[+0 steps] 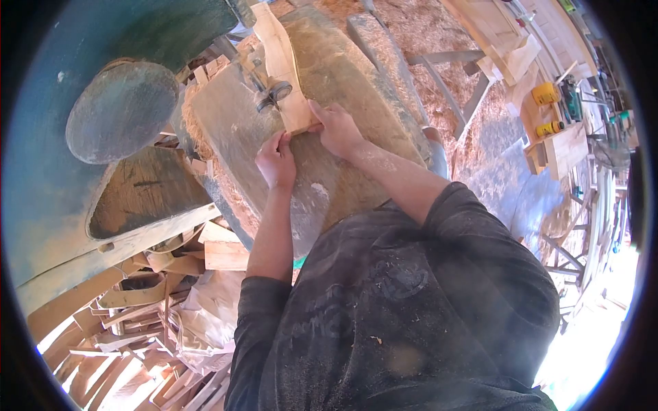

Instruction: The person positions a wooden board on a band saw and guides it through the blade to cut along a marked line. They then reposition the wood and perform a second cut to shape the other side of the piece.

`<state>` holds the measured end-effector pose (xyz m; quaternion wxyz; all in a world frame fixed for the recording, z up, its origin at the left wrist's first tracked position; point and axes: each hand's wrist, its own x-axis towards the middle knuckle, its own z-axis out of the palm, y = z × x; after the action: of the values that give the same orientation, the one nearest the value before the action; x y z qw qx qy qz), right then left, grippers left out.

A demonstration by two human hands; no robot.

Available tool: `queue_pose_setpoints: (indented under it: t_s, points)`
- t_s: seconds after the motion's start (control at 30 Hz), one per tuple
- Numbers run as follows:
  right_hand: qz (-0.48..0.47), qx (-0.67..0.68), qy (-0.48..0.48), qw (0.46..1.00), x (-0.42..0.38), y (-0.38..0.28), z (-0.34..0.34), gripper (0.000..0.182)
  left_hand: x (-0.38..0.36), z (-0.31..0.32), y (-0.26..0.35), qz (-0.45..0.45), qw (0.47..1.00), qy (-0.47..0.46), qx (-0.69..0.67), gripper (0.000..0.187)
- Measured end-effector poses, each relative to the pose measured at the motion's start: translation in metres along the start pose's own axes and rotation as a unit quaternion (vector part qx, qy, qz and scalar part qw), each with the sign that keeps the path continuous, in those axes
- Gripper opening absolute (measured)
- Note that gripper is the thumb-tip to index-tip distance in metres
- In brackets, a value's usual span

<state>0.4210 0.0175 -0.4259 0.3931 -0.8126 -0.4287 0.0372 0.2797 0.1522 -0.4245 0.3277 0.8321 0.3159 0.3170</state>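
Note:
A long pale wooden board (279,55) with wavy sides lies lengthwise on the worn machine table (370,89). Its near end is between my two hands. My right hand (337,131) grips the right side of that end, thumb on top. At the near left corner, the bent fingers of my left hand (276,163) pinch the edge. Just beyond my fingers, dark round guide wheels (277,92) stand by the board's left edge. The blade, if there is one by them, cannot be made out.
A big blue-green machine body (41,171) with a round dusty disc (123,113) rises at left. Wood offcuts (151,342) are heaped at lower left. Sawdust (439,34) covers the floor behind the table. Yellow containers (546,94) stand on a bench at right.

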Motion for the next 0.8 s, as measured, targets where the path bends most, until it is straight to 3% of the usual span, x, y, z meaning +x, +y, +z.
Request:
queue_pose_setpoints:
  t_s: [0.23,0.43,0.53,0.63,0.8]
  points:
    - [0.016,-0.026,-0.031,0.999,0.003,0.001,-0.001,0.07,0.003,0.002,0.001,-0.015,1.0,0.001,0.001,0.017]
    - [-0.024,-0.013,-0.134,0.991,0.014,0.016,-0.016,0.069,0.003,0.004,-0.004,0.017,0.997,0.008,0.07,0.01]
    - [0.012,-0.024,-0.096,0.995,0.01,0.008,-0.01,0.071,0.009,0.004,-0.004,0.033,0.995,0.026,0.088,0.006]
    - [-0.017,0.012,-0.073,0.997,0.009,0.009,-0.007,0.072,0.009,0.005,-0.004,0.025,0.996,0.027,0.077,0.006]
    - [-0.004,-0.034,-0.082,0.996,0.013,-0.001,-0.014,0.071,0.013,0.004,-0.001,0.017,0.996,0.023,0.09,0.006]
